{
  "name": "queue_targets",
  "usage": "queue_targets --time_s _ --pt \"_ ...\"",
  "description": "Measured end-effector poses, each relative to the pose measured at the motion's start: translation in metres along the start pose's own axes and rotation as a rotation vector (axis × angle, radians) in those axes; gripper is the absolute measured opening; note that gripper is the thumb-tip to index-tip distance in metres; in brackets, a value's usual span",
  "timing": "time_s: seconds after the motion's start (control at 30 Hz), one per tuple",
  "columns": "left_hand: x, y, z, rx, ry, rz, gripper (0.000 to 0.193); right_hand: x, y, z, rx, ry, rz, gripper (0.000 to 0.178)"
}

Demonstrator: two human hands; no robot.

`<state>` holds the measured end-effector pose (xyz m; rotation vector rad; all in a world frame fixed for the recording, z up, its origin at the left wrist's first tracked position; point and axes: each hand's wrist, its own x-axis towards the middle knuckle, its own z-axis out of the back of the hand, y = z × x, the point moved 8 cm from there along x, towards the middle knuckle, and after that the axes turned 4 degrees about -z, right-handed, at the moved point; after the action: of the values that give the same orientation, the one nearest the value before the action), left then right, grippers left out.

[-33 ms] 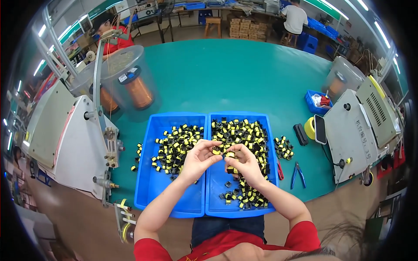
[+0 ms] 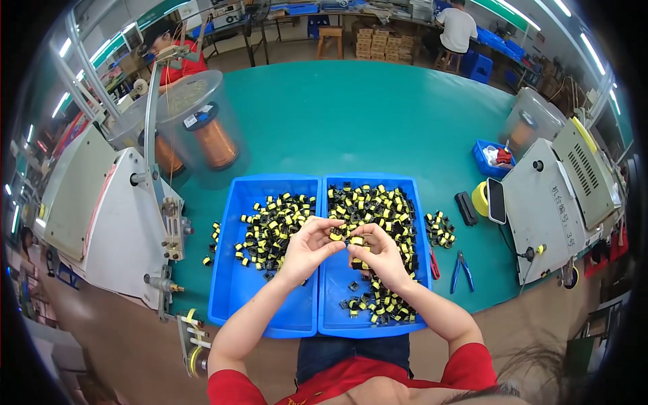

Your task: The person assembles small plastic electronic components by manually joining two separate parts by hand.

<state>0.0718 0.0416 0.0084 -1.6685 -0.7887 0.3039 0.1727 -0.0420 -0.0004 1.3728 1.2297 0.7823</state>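
While left grip [image 2: 308, 248] pinches a yellow-black coil [image 2: 335, 235], right grip [image 2: 382, 256] pinching a second coil [image 2: 356, 241], long axes and direction unclear

Both elbows are bent and kinda flared out, with the left forearm [image 2: 255, 312] and right forearm [image 2: 439, 312] angled inward so the hands get brought together up front, pretty much mirrored. The left hand [image 2: 310, 248] is turned palm-in, thumb and index set in a loose pinch. Same deal with the right hand [image 2: 379, 255], fingers curled, thumb tucked below, fingertips held close to the left's.
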Motion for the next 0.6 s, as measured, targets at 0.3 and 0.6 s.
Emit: queue_targets --time_s 0.3,0.6 --pt "0.000 0.004 -0.008 -0.041 0.043 0.011 0.035 -0.001 0.006 0.002 -0.138 -0.056 0.133 0.025" --pt "-0.004 0.023 -0.016 -0.024 0.120 0.127 0.037 -0.006 0.024 0.002 -0.561 -0.164 0.388 0.029"
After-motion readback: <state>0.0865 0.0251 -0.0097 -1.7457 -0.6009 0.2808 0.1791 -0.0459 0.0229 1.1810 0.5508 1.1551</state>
